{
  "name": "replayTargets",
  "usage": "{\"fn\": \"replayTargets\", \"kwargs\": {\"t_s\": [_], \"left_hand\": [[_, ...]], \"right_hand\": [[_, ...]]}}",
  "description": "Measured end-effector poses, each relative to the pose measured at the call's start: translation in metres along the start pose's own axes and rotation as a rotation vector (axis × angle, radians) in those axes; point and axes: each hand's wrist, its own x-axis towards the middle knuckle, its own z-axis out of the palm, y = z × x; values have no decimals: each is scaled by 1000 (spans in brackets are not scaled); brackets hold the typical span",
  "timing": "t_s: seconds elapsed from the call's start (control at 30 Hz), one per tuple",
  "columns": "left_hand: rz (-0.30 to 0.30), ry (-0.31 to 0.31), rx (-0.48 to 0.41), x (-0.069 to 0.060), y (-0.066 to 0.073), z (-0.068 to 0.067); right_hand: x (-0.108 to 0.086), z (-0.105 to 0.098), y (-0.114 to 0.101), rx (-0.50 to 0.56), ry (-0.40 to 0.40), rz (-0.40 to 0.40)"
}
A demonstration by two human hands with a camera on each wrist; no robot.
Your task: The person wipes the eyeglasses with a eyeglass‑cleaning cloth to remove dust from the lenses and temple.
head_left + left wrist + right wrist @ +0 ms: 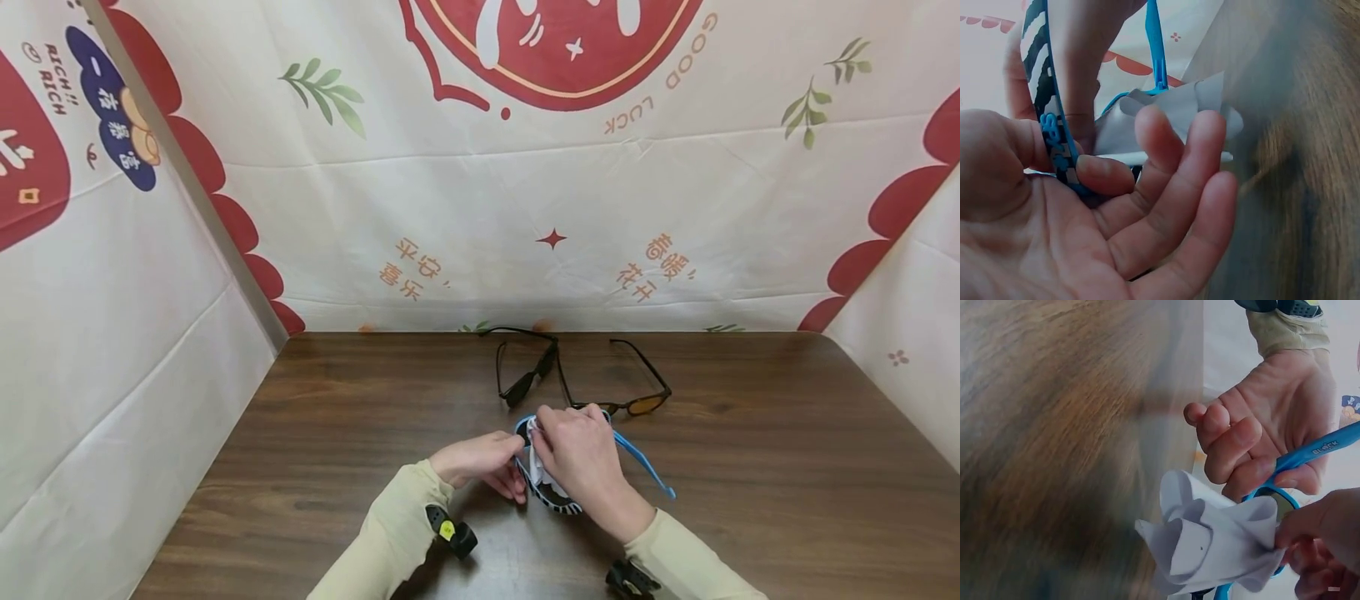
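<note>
Head view: left hand (483, 462) pinches blue, zebra-striped sunglasses (555, 498); right hand (581, 454) grips crumpled white sheet (1229, 544) against them; far red-and-white fabric backdrop (480, 208) reads "GOOD LUCK".

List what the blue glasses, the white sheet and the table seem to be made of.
Blue glasses: probably moulded plastic, smooth; the blue is solid and even.
White sheet: thin and matte, fine cloth or paper; it bends into soft folds, but the weave can't be made out.
Table: wood or wood-look laminate, slight sheen; brown streaked grain shows.
</note>
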Motion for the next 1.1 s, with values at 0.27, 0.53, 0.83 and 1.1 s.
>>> {"fn": "replayTargets", "kwargs": {"t_s": [0.27,0.53,0.83,1.1], "left_hand": [[16,8,13,-1,0,2],[-11,21,34,-1,3,6],[-19,38,26,0,4,7],[26,30,-18,3,4,7]], "right_hand": [[-1,1,1,124,-88,-113],[-4,-7,1,-7,-200,-22],[-6,-3,6,-28,-38,10],[-2,1,7,108,89,-71]]}}
